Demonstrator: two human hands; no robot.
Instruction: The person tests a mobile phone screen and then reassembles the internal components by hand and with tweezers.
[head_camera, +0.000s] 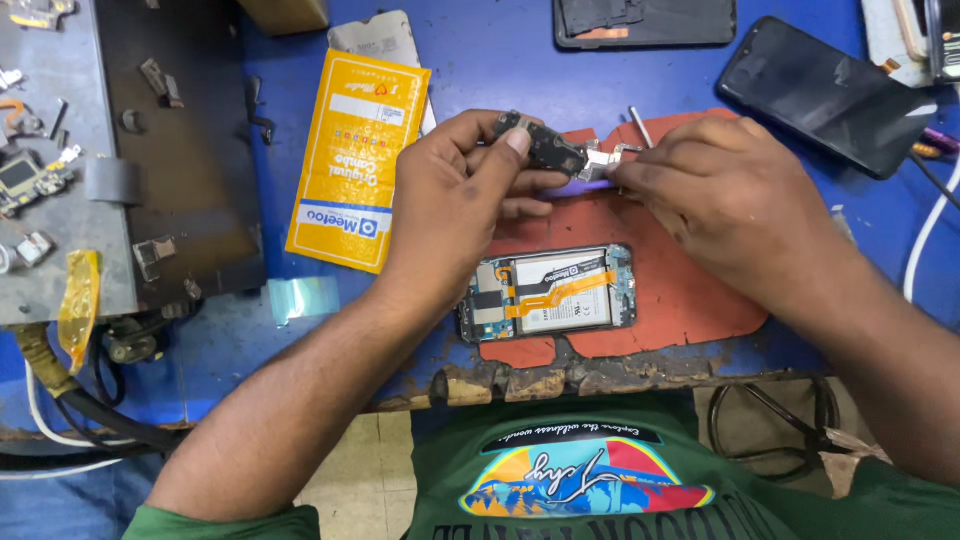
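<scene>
Nearest the table edge, an opened smartphone (548, 291) lies back-off on a worn red mat (690, 290), its battery and orange flex cable exposed. Above it, the left hand (450, 200) pinches a small dark circuit board (545, 147), thumb on top and fingers curled beneath, clamped on it. Touching the board's metal end, the right hand (715, 190) closes its fingertips on a thin metal tool (640, 127). Left of the hands lies a yellow parts packet (357, 160). Farther back rest a black phone (825, 95) and a dark phone frame (645, 22).
</scene>
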